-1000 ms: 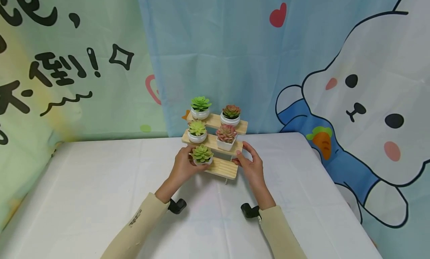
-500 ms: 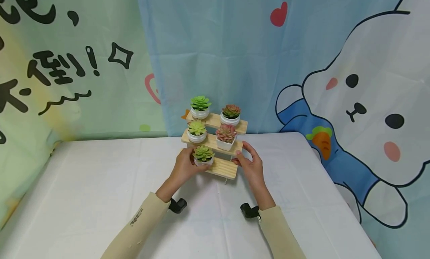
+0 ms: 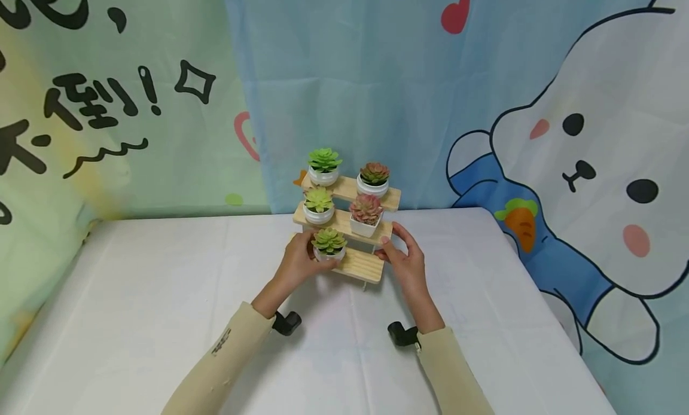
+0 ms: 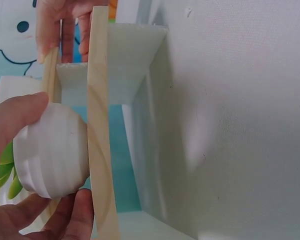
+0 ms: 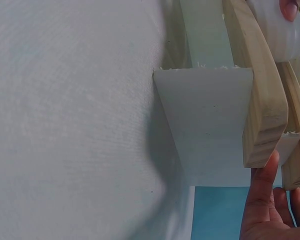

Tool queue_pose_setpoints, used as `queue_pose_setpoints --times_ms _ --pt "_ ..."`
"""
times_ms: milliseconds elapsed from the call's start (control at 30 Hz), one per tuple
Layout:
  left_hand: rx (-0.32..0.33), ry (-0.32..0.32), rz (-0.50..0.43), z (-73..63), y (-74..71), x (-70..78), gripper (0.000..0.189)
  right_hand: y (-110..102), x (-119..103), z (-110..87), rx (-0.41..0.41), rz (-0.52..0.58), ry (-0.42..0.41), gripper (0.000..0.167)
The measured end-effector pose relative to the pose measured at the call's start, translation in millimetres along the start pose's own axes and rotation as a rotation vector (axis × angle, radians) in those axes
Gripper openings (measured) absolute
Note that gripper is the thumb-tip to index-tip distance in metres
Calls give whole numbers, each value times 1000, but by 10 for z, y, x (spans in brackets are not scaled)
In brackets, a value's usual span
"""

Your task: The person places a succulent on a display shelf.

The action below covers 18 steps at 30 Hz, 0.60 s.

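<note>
A three-tier wooden plant stand [image 3: 362, 265] with white side panels [image 5: 205, 110] stands on the table. My left hand [image 3: 298, 258] holds a small white round pot [image 4: 55, 150] with a green succulent [image 3: 329, 240], thumb on one side and fingers on the other, at the left part of the lowest shelf. The pot's base meets the board in the left wrist view. My right hand [image 3: 405, 264] grips the right end of the middle shelf [image 3: 339, 221], its thumb at the board's front edge. Part of its fingers are hidden behind the board in the head view.
A yellow-green succulent [image 3: 319, 204] and a pink one [image 3: 366, 214] stand on the middle shelf. The top shelf bears a green succulent [image 3: 324, 166] and a reddish one [image 3: 374, 179]. A white cloth covers the table [image 3: 177, 307]; a printed curtain [image 3: 344, 62] hangs behind.
The pot in my left hand has shifted slightly right along the lowest shelf. My right hand keeps its hold on the stand. The head view has tilted a little.
</note>
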<state>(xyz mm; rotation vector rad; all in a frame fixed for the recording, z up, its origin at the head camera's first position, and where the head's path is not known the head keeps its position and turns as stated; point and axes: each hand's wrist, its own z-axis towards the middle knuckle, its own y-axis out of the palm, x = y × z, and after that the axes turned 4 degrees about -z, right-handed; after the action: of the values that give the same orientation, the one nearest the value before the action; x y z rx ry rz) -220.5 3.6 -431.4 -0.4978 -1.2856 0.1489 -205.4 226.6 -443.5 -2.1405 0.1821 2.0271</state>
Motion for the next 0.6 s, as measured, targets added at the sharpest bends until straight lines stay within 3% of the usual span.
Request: queue_pose_setpoints --times_ms 233,333,400,467,533,600 --pt "2 -64 -20 -13 -3 -42 66 29 33 33 -19 7 -12 53" --pt "36 -131 -56 -77 -41 -51 73 41 83 42 -56 -24 -49 52" --pt "87 -134 -82 -132 -93 -50 68 4 121 37 -72 -64 -99 51" --pt "170 -77 -78 -164 -171 -51 59 -68 143 51 -42 -139 -182 50" --pt "263 54 -15 -154 -273 -58 52 -175 135 95 21 -223 -289 48" --pt "356 210 114 -76 -389 -75 51 -304 95 190 101 -347 -416 48"
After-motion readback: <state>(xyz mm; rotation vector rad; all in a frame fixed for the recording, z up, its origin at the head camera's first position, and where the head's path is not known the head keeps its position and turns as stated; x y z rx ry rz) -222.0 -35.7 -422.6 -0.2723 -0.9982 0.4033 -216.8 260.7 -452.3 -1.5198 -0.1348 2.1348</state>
